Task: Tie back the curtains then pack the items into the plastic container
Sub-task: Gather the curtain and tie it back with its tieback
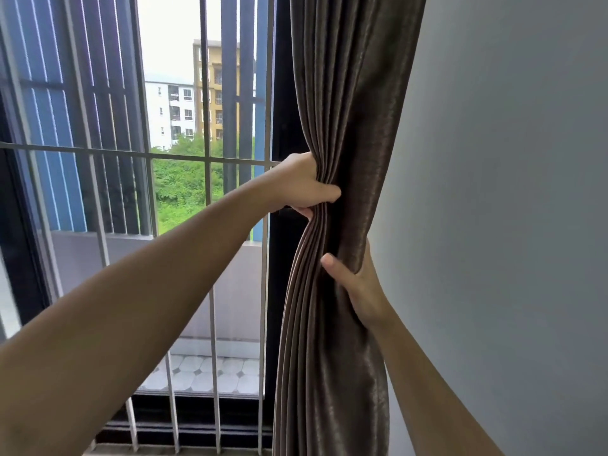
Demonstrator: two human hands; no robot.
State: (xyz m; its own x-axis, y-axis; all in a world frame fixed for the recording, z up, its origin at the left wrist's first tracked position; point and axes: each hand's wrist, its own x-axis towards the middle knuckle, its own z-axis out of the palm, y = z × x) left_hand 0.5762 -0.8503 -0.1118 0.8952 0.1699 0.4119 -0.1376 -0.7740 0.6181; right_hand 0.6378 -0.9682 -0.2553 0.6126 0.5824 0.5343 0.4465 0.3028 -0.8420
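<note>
Grey wall (pixel 510 159) right, barred window (pixel 207 159) left; left hand (pixel 301 185), right hand (pixel 358 284) both clenched round bunched brown curtain (pixel 348 110).

1. Location type: room of an upper-floor residential apartment.
2. Evidence, interior: brown pleated curtain (pixel 342 126) beside a plain grey wall (pixel 510 192).
3. Evidence, exterior: barred window (pixel 207 159), tiled balcony (pixel 210 373), apartment blocks (pixel 184 106) beyond.

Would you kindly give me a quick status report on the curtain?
Left hand and right hand both clamped on the brown curtain. Curtain bunched against the wall, no tieback on it. Nothing in the way.
</note>
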